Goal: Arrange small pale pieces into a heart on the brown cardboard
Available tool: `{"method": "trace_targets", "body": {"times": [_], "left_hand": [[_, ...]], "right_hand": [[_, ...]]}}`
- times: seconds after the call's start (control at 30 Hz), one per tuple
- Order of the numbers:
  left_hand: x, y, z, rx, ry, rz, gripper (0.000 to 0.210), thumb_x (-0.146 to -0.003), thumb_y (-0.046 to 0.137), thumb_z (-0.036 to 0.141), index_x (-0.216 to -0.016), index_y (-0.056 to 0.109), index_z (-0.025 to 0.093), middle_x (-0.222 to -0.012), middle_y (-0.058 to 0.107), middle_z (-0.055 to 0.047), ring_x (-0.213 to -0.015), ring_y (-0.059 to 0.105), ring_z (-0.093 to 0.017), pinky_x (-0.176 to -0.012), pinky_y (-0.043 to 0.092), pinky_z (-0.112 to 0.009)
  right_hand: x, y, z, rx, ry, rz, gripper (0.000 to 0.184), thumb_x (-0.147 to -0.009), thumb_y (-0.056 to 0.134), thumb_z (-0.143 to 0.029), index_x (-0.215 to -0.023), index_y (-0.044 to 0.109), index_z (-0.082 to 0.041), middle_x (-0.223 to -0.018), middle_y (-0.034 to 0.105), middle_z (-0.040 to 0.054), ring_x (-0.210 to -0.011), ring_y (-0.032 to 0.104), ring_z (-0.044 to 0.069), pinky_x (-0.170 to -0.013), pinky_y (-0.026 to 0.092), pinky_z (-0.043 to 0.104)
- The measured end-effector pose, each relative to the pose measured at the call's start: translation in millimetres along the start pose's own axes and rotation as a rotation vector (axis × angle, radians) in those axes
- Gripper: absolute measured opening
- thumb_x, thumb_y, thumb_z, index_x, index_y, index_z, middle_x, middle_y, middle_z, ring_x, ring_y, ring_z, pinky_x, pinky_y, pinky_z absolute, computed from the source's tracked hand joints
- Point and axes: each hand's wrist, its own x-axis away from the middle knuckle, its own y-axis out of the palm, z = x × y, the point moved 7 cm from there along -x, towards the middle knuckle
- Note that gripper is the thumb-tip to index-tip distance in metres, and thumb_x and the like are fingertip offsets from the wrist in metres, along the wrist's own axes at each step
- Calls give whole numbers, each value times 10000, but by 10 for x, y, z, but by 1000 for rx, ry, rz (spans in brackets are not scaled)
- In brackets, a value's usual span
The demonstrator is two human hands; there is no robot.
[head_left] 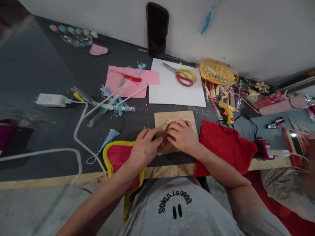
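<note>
Right in front of me lies a square of brown cardboard (161, 119) with an arc of small cream-coloured pieces (169, 122) on it. My left hand (145, 144) reaches over its left edge, fingers bent together. From the other side my right hand (184, 136) rests over the cardboard, its fingers curled down at the arc. The fingertips of both hands meet near the middle of the sheet. Whatever is pinched there is too small and too covered to name. Under my left forearm is a red pouch with yellow trim (118, 155).
Scissors (183, 77) lie on a white sheet (169, 95) behind the cardboard. To the right are red cloth (221, 147), a yellow glue gun (227, 111) and a wicker basket (218, 72). Leftward are blue tassels (108, 139), pink paper (150, 77) and a white cable (80, 127). A phone (157, 31) leans on the wall.
</note>
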Motion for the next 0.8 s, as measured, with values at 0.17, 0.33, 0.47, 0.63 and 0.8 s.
{"method": "trace_targets", "body": {"times": [0.17, 0.33, 0.47, 0.63, 0.8], "left_hand": [[-11, -47, -26, 37, -42, 1, 394, -902, 459, 29, -1085, 752, 220, -1122, 690, -102, -965, 591, -227, -874, 531, -377], [-33, -86, -7, 14, -29, 19, 348, -883, 450, 9, -1001, 732, 176, -1056, 685, -100, -946, 620, -213, -882, 539, -359], [-51, -107, 11, 15, -9, 40, 299, -900, 456, 31, -950, 720, 164, -1023, 680, -99, -929, 619, -211, -864, 547, -350], [-54, -113, 10, 49, -6, 62, 287, -888, 469, 21, -931, 718, 156, -1013, 679, -105, -920, 614, -216, -852, 549, -357], [-60, -118, 2, 76, -20, 61, 295, -897, 472, 16, -944, 722, 165, -1008, 685, -102, -924, 617, -218, -852, 547, -368]], "right_hand": [[44, -49, 53, -1, 14, 45, 194, -987, 632, -376, -898, 738, -239, -1093, 763, 24, -1080, 544, 246, -923, 326, 448], [83, -96, 107, -2, 29, 90, 184, -978, 658, -381, -906, 736, -231, -1088, 770, 26, -1078, 556, 243, -924, 326, 442], [54, -51, 81, 5, 20, 46, 195, -992, 636, -393, -940, 743, -239, -1102, 767, 27, -1088, 549, 246, -940, 313, 450], [26, -22, 73, 20, 35, -5, 204, -998, 624, -404, -955, 747, -248, -1113, 764, 27, -1102, 545, 246, -947, 303, 457], [19, -36, 74, 31, 33, -10, 208, -998, 623, -398, -955, 743, -233, -1109, 767, 32, -1090, 557, 246, -926, 307, 455]]}}
